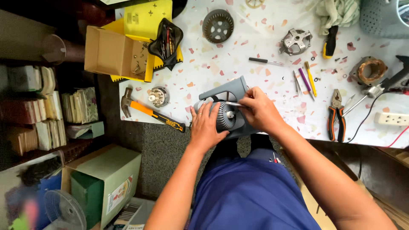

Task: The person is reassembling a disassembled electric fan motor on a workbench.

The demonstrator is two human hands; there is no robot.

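At the near edge of the table [264,42], a grey housing [228,91] sits tilted toward the person, with a ribbed dark motor [224,116] set in its middle. Left hand [207,127] lies flat against the motor's left side, fingers spread and pressing on it and the housing rim, not curled shut. Right hand [260,111] is closed around a thin metal tool [233,104], its shaft lying across the top of the motor and pointing left; the hand also rests on the housing's right side.

Left of the housing, a hammer [147,110] with an orange and black handle lies near the table edge, and a small round metal part [159,96] sits just above it. Farther back, a cardboard box [115,53] stands open beside a black pouch [167,40] of tools. A round grille [217,26] lies at the far middle, and a metal bracket [295,41] to its right. A small screwdriver [265,61] lies between them, nearer. Right of the hands lie pliers [336,115] with orange and black grips, a few thin coloured tools [306,79], a copper winding [371,70] and a white power strip [391,119].
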